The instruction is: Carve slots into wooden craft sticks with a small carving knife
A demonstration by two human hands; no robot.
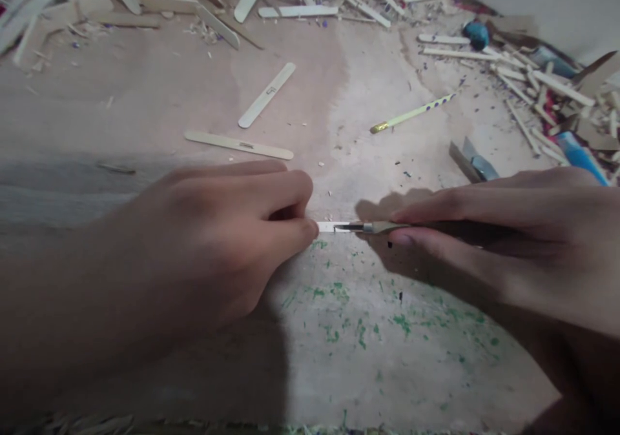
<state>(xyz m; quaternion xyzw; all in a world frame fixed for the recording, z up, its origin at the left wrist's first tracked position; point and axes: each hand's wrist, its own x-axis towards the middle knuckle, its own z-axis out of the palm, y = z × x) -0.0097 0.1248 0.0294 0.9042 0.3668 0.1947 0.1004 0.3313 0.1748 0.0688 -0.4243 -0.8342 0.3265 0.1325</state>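
Observation:
My left hand (213,254) is closed, its fingertips pressing a thin pale wooden stick (332,226) flat on the board; only the stick's short right end shows. My right hand (489,235) is closed round a slim craft knife (368,228), held like a pen. The knife's dark blade lies along the exposed end of the stick, just right of my left fingertips.
Two flat wooden sticks (267,94) (238,144) lie on the board behind my hands. A yellow pencil (411,113) with purple dots lies at the right, and a small cutter blade (472,161) near it. Piles of sticks and shavings (547,93) line the back and right edges.

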